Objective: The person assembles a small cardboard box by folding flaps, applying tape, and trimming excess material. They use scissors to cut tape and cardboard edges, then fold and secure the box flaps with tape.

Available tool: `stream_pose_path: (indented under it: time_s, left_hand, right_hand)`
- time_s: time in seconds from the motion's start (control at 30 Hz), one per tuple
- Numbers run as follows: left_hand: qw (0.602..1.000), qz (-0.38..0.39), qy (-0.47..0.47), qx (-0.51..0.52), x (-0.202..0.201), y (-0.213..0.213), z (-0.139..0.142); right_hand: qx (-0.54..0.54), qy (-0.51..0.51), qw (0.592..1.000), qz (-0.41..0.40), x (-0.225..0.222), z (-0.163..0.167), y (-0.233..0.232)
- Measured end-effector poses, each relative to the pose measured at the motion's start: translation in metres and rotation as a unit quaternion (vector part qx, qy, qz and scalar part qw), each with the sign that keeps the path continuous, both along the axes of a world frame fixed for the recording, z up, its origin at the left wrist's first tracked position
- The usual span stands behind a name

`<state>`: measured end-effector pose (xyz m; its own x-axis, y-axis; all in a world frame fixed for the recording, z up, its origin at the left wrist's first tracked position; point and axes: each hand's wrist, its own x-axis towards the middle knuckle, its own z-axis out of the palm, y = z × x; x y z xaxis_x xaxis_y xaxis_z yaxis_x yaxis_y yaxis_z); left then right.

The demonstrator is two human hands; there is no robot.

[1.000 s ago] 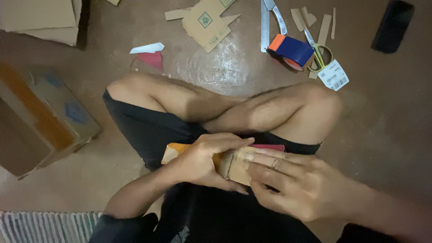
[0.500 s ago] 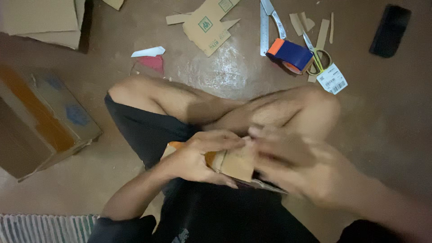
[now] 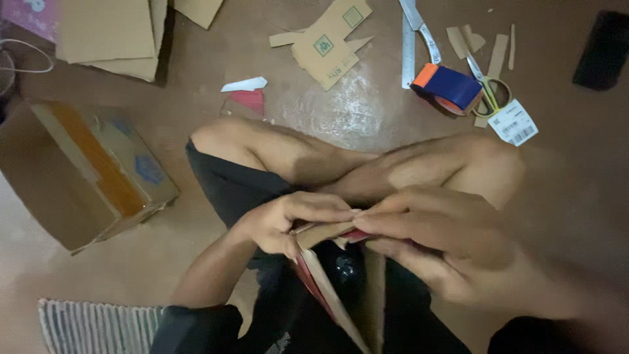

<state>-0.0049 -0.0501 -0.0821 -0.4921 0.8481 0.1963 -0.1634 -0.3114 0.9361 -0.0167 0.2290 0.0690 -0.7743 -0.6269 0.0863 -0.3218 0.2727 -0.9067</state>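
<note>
I sit cross-legged on a brown floor and hold a folded cardboard piece (image 3: 341,288) with a red inner face over my lap. My left hand (image 3: 288,219) pinches its upper left edge. My right hand (image 3: 439,242) grips the upper right edge, fingertips meeting the left hand's at the top. The cardboard stands tilted toward me, its flaps spread apart below the hands.
An open cardboard box (image 3: 78,170) lies at the left. Cardboard sheets (image 3: 111,33) and a cut piece (image 3: 331,46) lie ahead. A blue-and-orange tape roll (image 3: 449,88), scissors (image 3: 426,36), a metal ruler (image 3: 408,49), a white tag (image 3: 514,123) and a black phone (image 3: 603,49) lie at the upper right. A striped mat (image 3: 98,324) is lower left.
The cardboard piece has been turned from lying flat across my lap to standing open toward me. Both hands moved up to pinch its top edge.
</note>
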Motion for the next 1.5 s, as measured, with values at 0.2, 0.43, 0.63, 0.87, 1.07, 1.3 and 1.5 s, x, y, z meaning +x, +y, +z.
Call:
stream_pose_path:
  time_s: [0.2, 0.43, 0.63, 0.87, 1.07, 1.3, 1.5]
  left_hand:
    - [0.993, -0.026, -0.103, 0.042, -0.005, -0.006, -0.034]
    - [0.969, -0.064, -0.204, 0.122, -0.004, -0.002, -0.046]
    - [0.961, -0.11, -0.238, 0.089, -0.008, -0.009, -0.037]
    - [0.966, -0.105, -0.216, 0.089, -0.008, 0.001, -0.041]
    - [0.972, -0.14, -0.187, 0.012, -0.017, -0.02, -0.032]
    - [0.98, -0.085, -0.177, 0.023, -0.011, -0.016, -0.024]
    - [0.99, 0.025, -0.138, -0.027, -0.019, -0.007, 0.009]
  right_hand:
    - [-0.037, -0.04, 0.998, 0.005, -0.015, -0.004, -0.012]
    - [-0.051, -0.079, 0.995, 0.026, -0.015, -0.016, -0.022]
    - [-0.042, -0.089, 0.994, 0.042, -0.014, -0.012, -0.025]
    - [-0.024, -0.074, 0.996, 0.04, -0.015, -0.013, -0.028]
    - [-0.025, -0.06, 0.998, 0.021, -0.013, -0.012, -0.028]
    - [-0.03, -0.056, 0.998, 0.022, -0.014, -0.012, -0.026]
    - [0.057, 0.076, 0.994, -0.049, -0.018, 0.01, -0.007]
